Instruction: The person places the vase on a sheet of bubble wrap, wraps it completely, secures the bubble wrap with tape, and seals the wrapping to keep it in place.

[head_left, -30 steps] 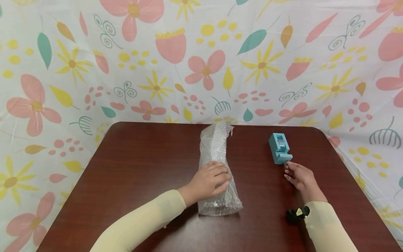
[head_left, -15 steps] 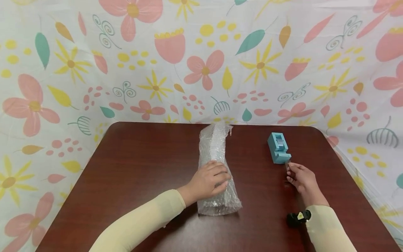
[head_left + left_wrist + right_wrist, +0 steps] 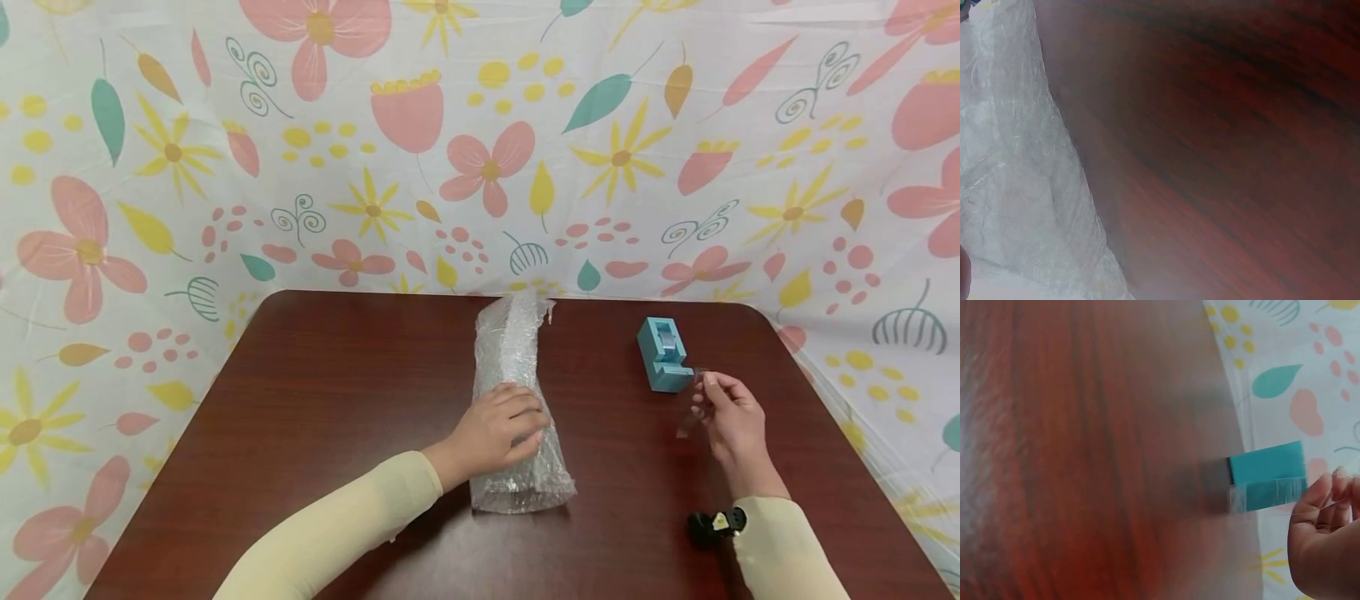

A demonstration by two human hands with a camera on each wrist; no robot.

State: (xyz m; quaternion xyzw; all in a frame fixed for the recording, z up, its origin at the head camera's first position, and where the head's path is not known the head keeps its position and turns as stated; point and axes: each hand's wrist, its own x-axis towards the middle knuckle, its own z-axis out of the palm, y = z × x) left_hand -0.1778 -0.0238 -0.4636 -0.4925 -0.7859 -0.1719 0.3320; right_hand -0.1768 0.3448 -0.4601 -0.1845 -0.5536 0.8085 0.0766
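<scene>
A long bundle of clear bubble wrap (image 3: 517,350) lies lengthwise across the middle of the table. My left hand (image 3: 498,429) holds it from above, the fingers curled over its right side. In the left wrist view the crinkled bubble wrap (image 3: 1016,156) fills the left side. At the right stands a light blue tape dispenser (image 3: 660,358) with a roll of clear tape in it. Close by its front end, my right hand (image 3: 731,417) pinches a strip of clear tape (image 3: 686,423) that hangs down to the left. The right wrist view shows the dispenser (image 3: 1266,465) beside my fingertips.
The dark red-brown wooden table (image 3: 337,375) has rounded far corners. Behind it and along its sides hangs a white cloth (image 3: 480,100) printed with flowers and leaves. A small black device (image 3: 712,527) sits at my right wrist.
My right hand has moved slightly up and to the right beside the dispenser and has turned. A strip of tape now dangles visibly from its fingers. The left hand and bundle have stayed put.
</scene>
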